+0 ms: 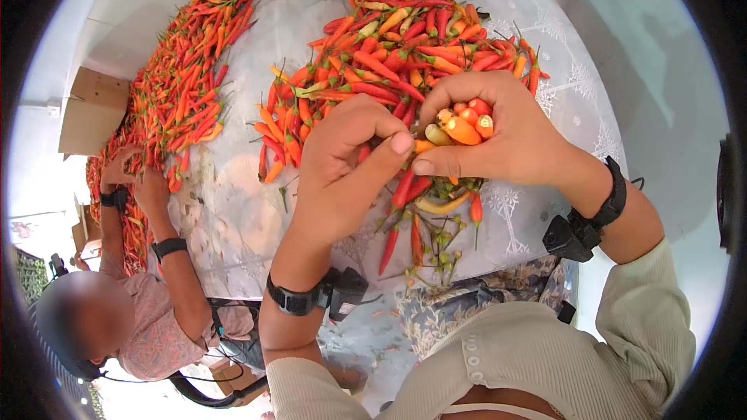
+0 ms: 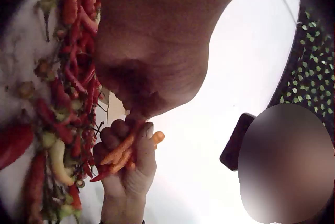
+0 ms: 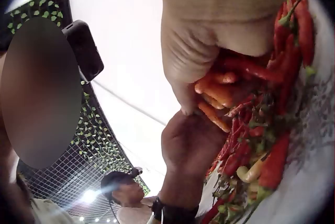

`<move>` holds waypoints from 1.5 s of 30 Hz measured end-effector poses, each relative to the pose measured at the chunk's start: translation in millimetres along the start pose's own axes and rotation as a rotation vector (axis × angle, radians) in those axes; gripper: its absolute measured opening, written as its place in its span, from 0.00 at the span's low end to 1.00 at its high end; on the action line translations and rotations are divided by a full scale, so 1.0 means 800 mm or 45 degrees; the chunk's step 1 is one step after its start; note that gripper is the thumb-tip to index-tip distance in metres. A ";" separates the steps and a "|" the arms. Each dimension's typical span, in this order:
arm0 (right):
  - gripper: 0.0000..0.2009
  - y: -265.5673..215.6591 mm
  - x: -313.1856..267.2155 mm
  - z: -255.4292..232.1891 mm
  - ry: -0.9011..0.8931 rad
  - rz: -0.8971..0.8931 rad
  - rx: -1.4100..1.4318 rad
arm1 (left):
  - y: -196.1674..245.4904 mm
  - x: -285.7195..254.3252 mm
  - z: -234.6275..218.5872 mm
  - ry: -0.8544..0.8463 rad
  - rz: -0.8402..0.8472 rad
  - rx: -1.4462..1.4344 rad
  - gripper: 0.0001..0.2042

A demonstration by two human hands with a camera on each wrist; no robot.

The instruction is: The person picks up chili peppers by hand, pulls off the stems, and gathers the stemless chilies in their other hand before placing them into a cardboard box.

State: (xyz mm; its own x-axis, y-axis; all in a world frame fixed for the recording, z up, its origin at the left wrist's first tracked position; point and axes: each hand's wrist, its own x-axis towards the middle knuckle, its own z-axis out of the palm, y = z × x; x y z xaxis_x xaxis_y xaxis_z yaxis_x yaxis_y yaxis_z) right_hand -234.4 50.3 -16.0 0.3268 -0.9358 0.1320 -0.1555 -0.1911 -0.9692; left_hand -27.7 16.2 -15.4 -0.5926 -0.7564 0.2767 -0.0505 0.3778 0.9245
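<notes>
My right hand (image 1: pixel 510 128) holds a bunch of red and orange chili peppers (image 1: pixel 464 132), blunt ends facing up, within its curled fingers and thumb. My left hand (image 1: pixel 342 159) is beside it, thumb and index finger pinched together at the end of an orange chili pepper (image 1: pixel 424 145) that pokes out between the hands. The left palm is hidden. In the left wrist view, orange chili peppers (image 2: pixel 123 156) show in the right hand's grip. Below the hands lie loose red chilies (image 1: pixel 405 187) and a small heap of green stems (image 1: pixel 442 253).
A large pile of chili peppers (image 1: pixel 389 50) lies just beyond the hands on the patterned white tablecloth (image 1: pixel 506 214). At left, another person (image 1: pixel 159 311) has both hands at a longer chili heap (image 1: pixel 191 70). A cardboard box (image 1: pixel 95 113) stands beside that heap.
</notes>
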 end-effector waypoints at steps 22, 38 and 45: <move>0.14 -0.005 0.000 -0.006 -0.038 -0.046 0.044 | -0.001 -0.002 -0.002 0.080 0.062 0.007 0.05; 0.13 0.000 0.000 0.005 0.081 0.088 0.008 | 0.005 0.004 0.002 0.276 0.651 0.921 0.08; 0.12 0.006 -0.001 0.009 0.154 -0.096 -0.006 | 0.006 0.004 0.005 0.291 0.566 0.840 0.08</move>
State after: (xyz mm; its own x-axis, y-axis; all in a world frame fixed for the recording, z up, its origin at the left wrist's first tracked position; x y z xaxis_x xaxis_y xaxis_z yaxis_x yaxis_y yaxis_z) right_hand -228.3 52.3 -22.3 0.2233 -0.9476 0.2285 -0.1392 -0.2630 -0.9547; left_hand -33.3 17.6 -10.8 -0.4940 -0.5254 0.6928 -0.3537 0.8493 0.3919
